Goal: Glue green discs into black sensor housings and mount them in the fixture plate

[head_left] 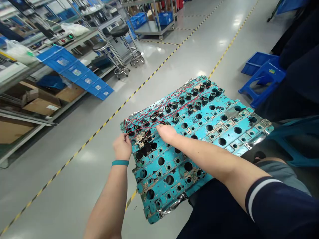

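A large worn turquoise panel (211, 142) full of round holes rests across my lap, tilted away to the upper right. Several black sockets (189, 99) joined by red wires (149, 116) run along its far edge. My left hand (122, 147), with a teal wristband, is closed on the panel's left edge beside the red wires. My right hand (166, 132) lies on the panel with its fingers curled at the sockets near that corner; what they pinch is hidden.
A grey floor with yellow-black tape lines (99, 127) lies on the left. Shelving with blue bins (82, 76), cardboard boxes and two stools (119, 33) stands at the back left. A blue plastic stool (264, 79) and a blue bin sit on the right.
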`<state>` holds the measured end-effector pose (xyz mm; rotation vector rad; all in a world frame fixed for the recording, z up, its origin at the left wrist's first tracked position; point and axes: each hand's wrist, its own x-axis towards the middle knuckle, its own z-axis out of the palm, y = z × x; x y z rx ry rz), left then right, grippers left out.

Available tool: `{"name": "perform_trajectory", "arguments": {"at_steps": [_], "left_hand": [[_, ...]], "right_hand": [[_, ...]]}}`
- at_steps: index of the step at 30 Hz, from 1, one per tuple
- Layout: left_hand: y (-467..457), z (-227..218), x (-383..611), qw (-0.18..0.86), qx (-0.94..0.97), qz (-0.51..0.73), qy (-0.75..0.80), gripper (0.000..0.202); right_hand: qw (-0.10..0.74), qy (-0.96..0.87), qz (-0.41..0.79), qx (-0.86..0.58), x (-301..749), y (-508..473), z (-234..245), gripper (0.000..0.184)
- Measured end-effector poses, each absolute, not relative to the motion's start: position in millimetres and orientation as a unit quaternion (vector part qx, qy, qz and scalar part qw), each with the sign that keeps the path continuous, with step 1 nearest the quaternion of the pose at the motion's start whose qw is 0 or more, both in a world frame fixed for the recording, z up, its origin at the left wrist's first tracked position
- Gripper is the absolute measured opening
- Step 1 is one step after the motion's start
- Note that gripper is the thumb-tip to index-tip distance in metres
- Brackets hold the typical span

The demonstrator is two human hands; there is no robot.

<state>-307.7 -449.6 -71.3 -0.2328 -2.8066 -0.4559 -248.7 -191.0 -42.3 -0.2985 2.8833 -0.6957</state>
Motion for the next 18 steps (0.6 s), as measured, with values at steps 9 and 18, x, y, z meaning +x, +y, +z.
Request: {"name": "perform_trajectory", "arguments": {"at_steps": [9,18], "left_hand": [[-452,-84,-301,0.133,-0.108,-0.133,-0.976,0.031],[-373,-87,-261,0.136,-0.334,-0.119,-0.925,0.059]], "right_hand": [[0.064,0.966,-0.231,-0.093,-249,-191,-50,0.024],[0.059,0.962,-0.257,-0.073,-254,-193,-50,0.032]]}}
